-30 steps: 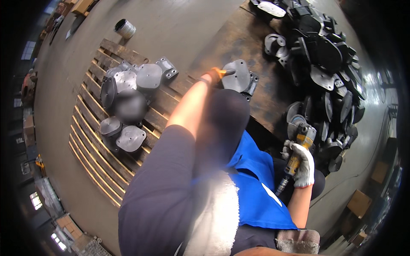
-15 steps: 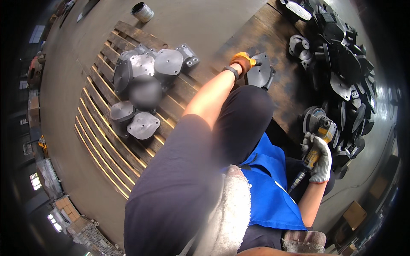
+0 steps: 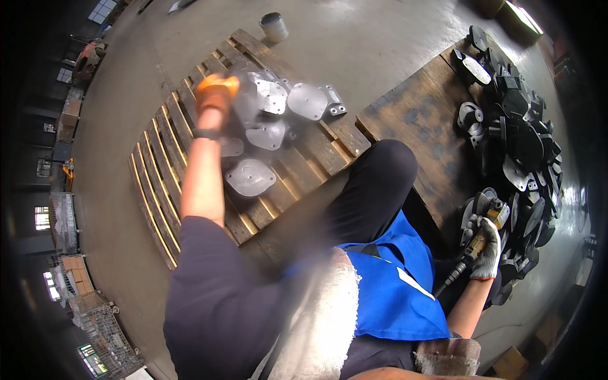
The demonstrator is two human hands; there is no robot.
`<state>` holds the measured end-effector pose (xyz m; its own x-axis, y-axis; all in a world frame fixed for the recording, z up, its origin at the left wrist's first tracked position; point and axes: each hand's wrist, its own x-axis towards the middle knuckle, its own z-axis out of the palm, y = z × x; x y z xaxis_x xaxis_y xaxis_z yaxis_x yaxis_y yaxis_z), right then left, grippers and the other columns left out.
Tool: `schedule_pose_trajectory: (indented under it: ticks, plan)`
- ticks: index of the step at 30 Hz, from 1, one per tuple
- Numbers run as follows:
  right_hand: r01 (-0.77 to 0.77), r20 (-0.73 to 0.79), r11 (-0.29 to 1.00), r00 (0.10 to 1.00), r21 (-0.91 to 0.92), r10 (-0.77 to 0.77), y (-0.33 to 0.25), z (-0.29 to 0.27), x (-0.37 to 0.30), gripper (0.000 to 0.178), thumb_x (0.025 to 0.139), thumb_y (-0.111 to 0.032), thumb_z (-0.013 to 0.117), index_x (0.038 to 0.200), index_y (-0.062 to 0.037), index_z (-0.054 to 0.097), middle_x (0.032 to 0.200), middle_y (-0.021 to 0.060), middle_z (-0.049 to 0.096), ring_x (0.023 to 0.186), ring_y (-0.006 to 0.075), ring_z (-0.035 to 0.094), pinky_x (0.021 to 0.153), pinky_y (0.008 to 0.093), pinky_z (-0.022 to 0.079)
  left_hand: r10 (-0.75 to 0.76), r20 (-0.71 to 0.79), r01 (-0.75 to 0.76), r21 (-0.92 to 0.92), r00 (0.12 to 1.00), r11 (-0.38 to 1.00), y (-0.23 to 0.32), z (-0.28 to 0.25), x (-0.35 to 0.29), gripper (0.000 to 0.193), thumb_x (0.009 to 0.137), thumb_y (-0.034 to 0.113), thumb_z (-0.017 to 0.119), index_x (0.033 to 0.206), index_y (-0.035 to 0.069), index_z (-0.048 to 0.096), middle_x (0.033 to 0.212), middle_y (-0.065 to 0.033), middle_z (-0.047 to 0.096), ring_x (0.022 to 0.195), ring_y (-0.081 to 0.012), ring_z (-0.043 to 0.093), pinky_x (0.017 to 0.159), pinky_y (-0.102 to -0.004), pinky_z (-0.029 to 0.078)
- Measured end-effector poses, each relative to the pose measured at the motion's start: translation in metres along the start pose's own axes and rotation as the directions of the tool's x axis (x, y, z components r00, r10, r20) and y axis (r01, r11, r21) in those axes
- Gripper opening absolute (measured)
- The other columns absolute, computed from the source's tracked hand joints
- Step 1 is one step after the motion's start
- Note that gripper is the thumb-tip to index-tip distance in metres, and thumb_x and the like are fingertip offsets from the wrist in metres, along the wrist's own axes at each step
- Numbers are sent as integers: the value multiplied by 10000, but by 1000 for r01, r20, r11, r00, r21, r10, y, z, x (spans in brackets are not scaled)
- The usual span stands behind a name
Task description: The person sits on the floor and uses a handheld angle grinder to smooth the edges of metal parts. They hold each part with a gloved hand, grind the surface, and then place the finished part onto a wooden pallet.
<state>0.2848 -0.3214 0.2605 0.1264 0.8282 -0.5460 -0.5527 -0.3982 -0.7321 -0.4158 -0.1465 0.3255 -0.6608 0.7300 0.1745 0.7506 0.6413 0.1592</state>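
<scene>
My left hand (image 3: pixel 215 95), in an orange glove and smeared by motion, is over the far left part of the wooden pallet (image 3: pixel 177 126). Against its right side shows a blurred grey metal plate (image 3: pixel 246 95), which the fingers appear to grip. Around it lie rounded metal parts with holes, among them a silver-faced part (image 3: pixel 251 177) at the pallet's near side and another part (image 3: pixel 308 101) farther right. My right hand (image 3: pixel 486 253), gloved in white knit, is wrapped round a yellow angle grinder (image 3: pixel 474 246). The grinder's head is beside the heaped parts; its tail points toward my lap.
A dark-stained wooden bench (image 3: pixel 411 107) stands to the right. Along its right side is a tall heap of black metal parts (image 3: pixel 525 139). A metal bucket (image 3: pixel 273 27) is on the floor behind the pallet. My bent knee (image 3: pixel 386 164) rises between pallet and bench.
My left hand has swung left from the bench to the pallet. The plate it held at the bench is gone from there. The view has turned left; the right hand still holds the grinder.
</scene>
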Motion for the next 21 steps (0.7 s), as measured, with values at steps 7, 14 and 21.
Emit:
schedule_pose_trajectory:
  ticks: [7, 14, 21]
  plan:
    - [-60, 51, 995, 997, 81, 56, 1, 9, 10, 172, 930, -138, 680, 1044, -11, 657, 999, 129, 717, 824, 230, 712, 701, 318, 609, -411, 156, 422, -46, 898, 905, -163, 31, 42, 499, 842, 420, 607, 1110, 17, 733, 1205, -255, 691, 1162, -399, 671, 959, -474, 531]
    - [-4, 41, 995, 999, 100, 0, -13, 25, -8, 194, 908, -120, 678, 1023, 12, 594, 848, 96, 647, 651, 204, 630, 603, 292, 561, -415, 148, 416, 23, 898, 909, -237, 69, 20, 456, 866, 383, 651, 1152, 36, 731, 1210, -203, 710, 1107, -426, 688, 902, -489, 559]
    - [66, 20, 997, 998, 33, -67, 2, 13, -7, 186, 884, -138, 714, 1001, -10, 646, 812, 69, 650, 662, 191, 634, 598, 306, 532, -261, 487, 520, -532, 834, 668, -155, 63, 81, 472, 1007, 454, 552, 1272, 69, 621, 1045, -242, 751, 685, -338, 743, 642, -464, 583]
